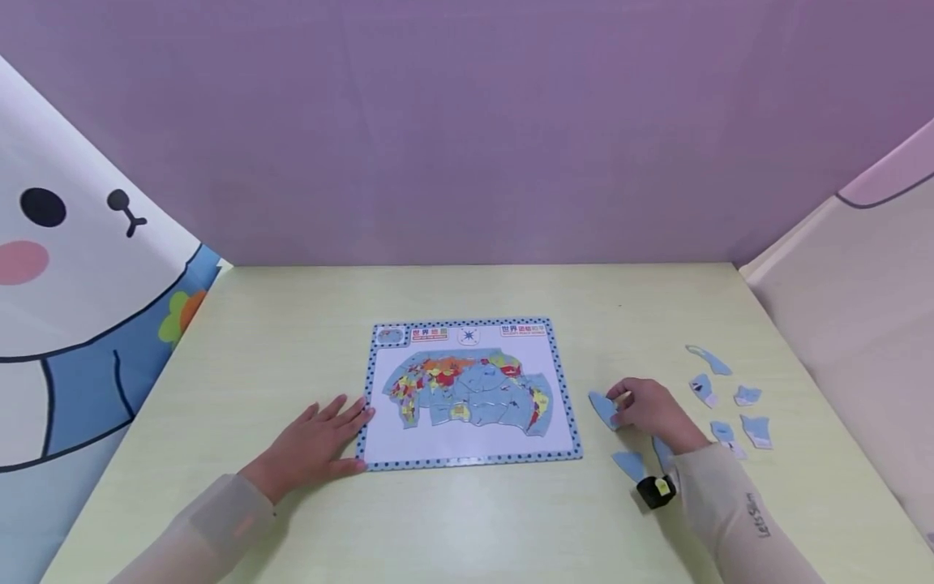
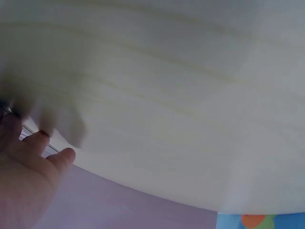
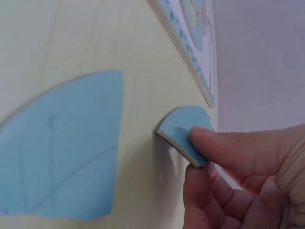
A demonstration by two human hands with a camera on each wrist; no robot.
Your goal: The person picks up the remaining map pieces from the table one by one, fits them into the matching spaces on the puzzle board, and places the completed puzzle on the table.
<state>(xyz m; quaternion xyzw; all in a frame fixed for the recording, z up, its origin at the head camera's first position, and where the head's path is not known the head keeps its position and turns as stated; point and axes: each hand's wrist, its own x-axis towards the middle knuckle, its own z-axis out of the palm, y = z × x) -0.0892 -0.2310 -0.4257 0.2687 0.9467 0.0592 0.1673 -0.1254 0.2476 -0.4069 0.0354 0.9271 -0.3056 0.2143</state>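
Note:
A world-map puzzle board (image 1: 467,450) with a blue dotted border lies flat on the table, many map pieces fitted in its middle. My left hand (image 1: 314,446) rests with spread fingers at the board's left edge. To the right of the board, my right hand (image 1: 649,408) pinches a blue puzzle piece (image 1: 603,410) between thumb and fingers. In the right wrist view the pinched piece (image 3: 183,129) is tilted, its pale cut edge showing, close over the table. Another blue piece (image 3: 71,148) lies beside it there, large in view.
Several loose blue pieces lie right of my right hand, among them a curved one (image 1: 708,359) and a squarish one (image 1: 756,431). A black wrist camera (image 1: 656,491) sits at my right sleeve, near a loose piece (image 1: 629,465). A purple wall (image 1: 467,146) closes the back.

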